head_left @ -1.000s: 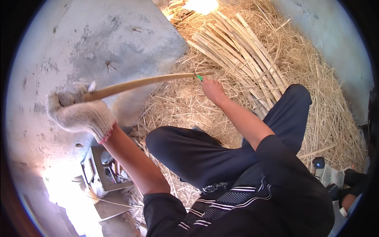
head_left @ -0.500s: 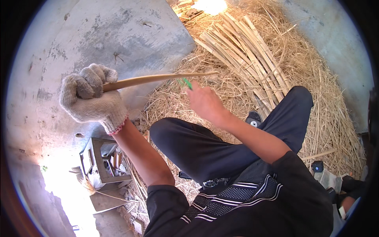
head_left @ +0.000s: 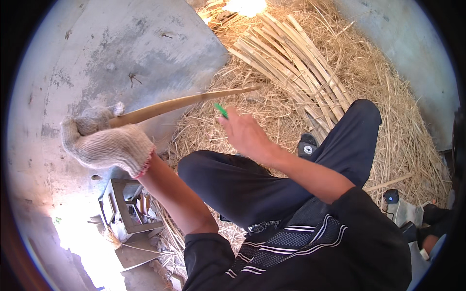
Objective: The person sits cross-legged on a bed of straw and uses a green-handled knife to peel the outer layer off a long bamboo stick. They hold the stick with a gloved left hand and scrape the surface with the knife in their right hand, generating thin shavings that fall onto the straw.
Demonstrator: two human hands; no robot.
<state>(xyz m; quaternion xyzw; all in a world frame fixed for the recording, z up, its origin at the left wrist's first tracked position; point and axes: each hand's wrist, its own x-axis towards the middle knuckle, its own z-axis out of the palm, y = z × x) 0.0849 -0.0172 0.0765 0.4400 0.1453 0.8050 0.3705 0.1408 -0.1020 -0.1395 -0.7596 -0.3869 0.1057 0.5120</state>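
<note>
My left hand, in a knitted off-white work glove, is wrapped round the thick end of a long, tapering bamboo strip. The strip reaches rightward with its thin end slightly higher, above straw-like shavings. My bare right hand is closed on a small green object that sticks out beyond the fingers; what kind it is cannot be made out. This object is just below the strip's middle, with a gap between them. My crossed legs in dark trousers lie beneath both arms.
A bundle of split bamboo strips lies on a heap of pale shavings ahead. A grey, stained wall rises at left. Near my left elbow stands a small wooden frame with scraps. A small black box sits at right.
My left hand has moved left and slightly down with the bamboo strip, which now tilts more. My right hand has shifted a little left and down, and the green object has come away from the strip.
</note>
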